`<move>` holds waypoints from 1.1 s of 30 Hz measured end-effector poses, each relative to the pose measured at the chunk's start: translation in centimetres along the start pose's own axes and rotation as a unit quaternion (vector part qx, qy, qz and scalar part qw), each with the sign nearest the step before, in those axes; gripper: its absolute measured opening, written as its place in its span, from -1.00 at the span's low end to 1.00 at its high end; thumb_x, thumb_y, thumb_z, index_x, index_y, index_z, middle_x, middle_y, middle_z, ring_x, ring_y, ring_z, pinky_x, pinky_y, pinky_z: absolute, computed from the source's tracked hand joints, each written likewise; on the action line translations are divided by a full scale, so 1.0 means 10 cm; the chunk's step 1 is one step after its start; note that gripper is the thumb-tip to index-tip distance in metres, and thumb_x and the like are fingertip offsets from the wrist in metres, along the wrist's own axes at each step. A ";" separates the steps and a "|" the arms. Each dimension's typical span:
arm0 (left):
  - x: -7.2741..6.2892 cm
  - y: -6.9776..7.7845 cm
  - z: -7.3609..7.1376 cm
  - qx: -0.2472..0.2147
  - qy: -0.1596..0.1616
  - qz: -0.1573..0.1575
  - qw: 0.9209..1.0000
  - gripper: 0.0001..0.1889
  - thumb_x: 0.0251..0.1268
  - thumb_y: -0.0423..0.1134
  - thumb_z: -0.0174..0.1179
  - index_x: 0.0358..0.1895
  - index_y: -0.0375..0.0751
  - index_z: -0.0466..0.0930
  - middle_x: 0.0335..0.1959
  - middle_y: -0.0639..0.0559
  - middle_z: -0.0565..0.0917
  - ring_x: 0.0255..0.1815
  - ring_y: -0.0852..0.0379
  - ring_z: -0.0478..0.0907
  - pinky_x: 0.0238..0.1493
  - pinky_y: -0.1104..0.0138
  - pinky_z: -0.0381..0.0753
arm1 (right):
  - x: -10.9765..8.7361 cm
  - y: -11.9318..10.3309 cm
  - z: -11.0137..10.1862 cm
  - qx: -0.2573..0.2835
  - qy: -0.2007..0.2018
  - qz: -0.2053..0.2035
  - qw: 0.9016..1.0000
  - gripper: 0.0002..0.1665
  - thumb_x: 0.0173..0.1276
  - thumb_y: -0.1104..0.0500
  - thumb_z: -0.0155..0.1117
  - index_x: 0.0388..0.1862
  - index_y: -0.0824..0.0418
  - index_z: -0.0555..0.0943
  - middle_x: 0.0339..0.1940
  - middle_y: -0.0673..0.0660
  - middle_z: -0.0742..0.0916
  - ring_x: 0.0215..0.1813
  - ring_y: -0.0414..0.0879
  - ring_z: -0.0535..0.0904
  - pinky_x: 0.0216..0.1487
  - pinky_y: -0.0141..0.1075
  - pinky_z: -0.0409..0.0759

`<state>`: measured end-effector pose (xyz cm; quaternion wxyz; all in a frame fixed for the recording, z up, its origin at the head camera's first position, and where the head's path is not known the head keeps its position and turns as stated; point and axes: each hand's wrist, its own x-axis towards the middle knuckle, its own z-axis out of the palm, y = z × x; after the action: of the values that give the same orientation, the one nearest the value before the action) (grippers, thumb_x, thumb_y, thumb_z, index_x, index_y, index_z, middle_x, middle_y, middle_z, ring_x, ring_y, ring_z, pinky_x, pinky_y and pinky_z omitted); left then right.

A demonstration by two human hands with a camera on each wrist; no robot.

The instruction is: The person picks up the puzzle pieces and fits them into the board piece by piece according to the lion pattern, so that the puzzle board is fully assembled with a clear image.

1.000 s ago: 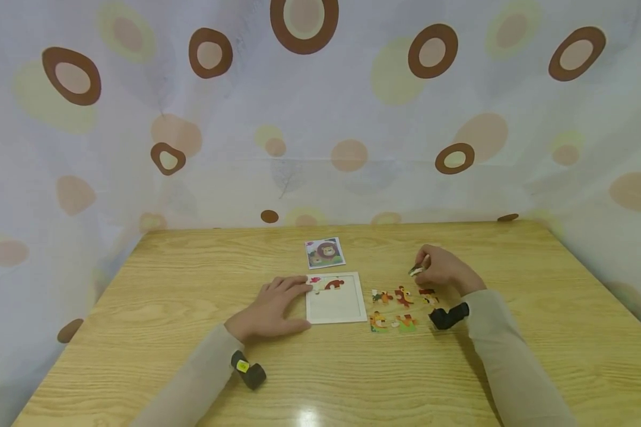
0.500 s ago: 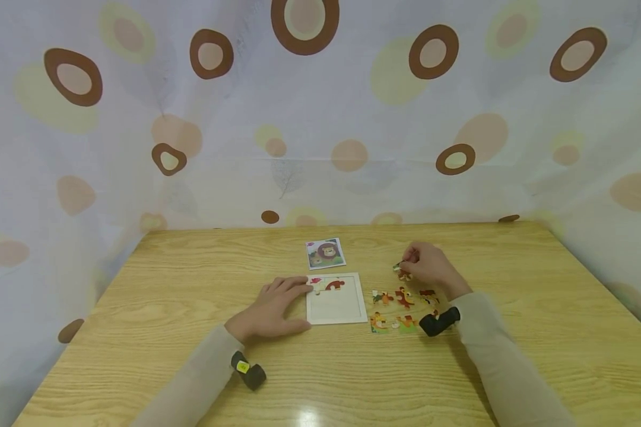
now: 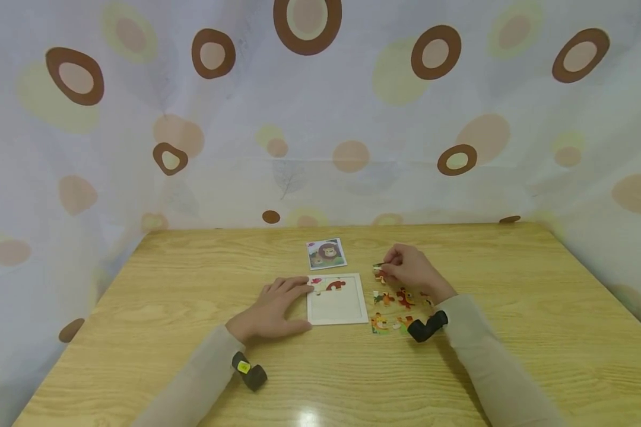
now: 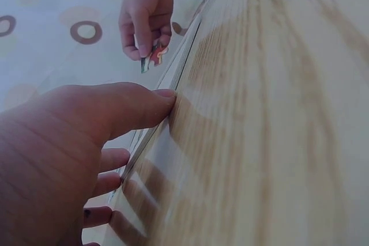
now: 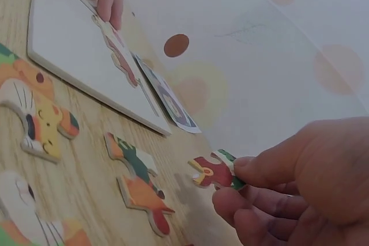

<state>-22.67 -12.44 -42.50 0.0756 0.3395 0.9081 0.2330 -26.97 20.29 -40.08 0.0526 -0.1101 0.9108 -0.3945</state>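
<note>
My right hand pinches a jigsaw puzzle piece between thumb and fingers, raised off the table in the right wrist view. The piece is dark red with green and white at one end. My left hand rests with fingers spread along the left edge of the white puzzle frame; its thumb lies at the frame's near corner. Joined pieces with red and pink print sit in the frame's upper left part, partly under the left fingertips.
Several loose puzzle pieces lie right of the frame, some hidden by the right wrist. Behind the frame lies a picture card with a lion. A spotted curtain hangs along the wooden table's back edge.
My right hand has moved left with the puzzle piece, from beyond the loose pieces toward the frame. The left hand and the frame have stayed in place.
</note>
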 end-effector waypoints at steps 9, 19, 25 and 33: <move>0.00 -0.01 0.01 0.003 0.000 -0.001 1.000 -0.26 0.20 0.11 0.21 0.42 -0.08 0.28 0.50 -0.07 0.16 0.46 -0.12 0.07 0.32 -0.14 0.07 | 0.09 -0.07 0.20 0.030 -0.024 -0.024 0.999 -0.85 0.38 0.28 0.17 -0.13 0.35 0.56 -0.37 0.17 0.68 -0.45 -0.12 0.58 -0.38 -0.30 0.52; 0.01 -0.01 0.01 0.011 0.004 0.001 1.000 -0.27 0.21 0.12 0.21 0.42 -0.08 0.28 0.51 -0.07 0.16 0.46 -0.12 0.08 0.32 -0.14 0.08 | 0.12 -0.25 0.37 0.074 -0.059 -0.019 0.995 -0.85 0.38 0.26 0.19 -0.13 0.32 0.59 -0.40 0.18 0.68 -0.48 -0.10 0.62 -0.41 -0.29 0.59; 0.01 -0.02 0.02 0.011 0.006 0.001 1.000 -0.27 0.21 0.13 0.21 0.42 -0.07 0.28 0.50 -0.06 0.17 0.46 -0.11 0.09 0.31 -0.13 0.10 | 0.16 -0.29 0.46 0.029 -0.040 -0.030 0.998 -0.88 0.31 0.25 0.27 -0.23 0.29 0.62 -0.48 0.13 0.69 -0.58 -0.15 0.54 -0.56 -0.31 0.48; 0.01 -0.02 0.02 0.011 0.004 -0.002 1.000 -0.26 0.20 0.13 0.21 0.42 -0.07 0.28 0.50 -0.05 0.17 0.46 -0.11 0.09 0.31 -0.12 0.10 | 0.15 -0.39 0.48 -0.034 -0.021 -0.032 0.999 -0.91 0.24 0.25 0.32 -0.33 0.27 0.65 -0.45 0.14 0.70 -0.55 -0.17 0.51 -0.50 -0.34 0.47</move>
<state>-22.82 -12.44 -42.73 0.0684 0.3380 0.9115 0.2243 -26.95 13.95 -40.56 0.0555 -0.1489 0.9185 -0.3622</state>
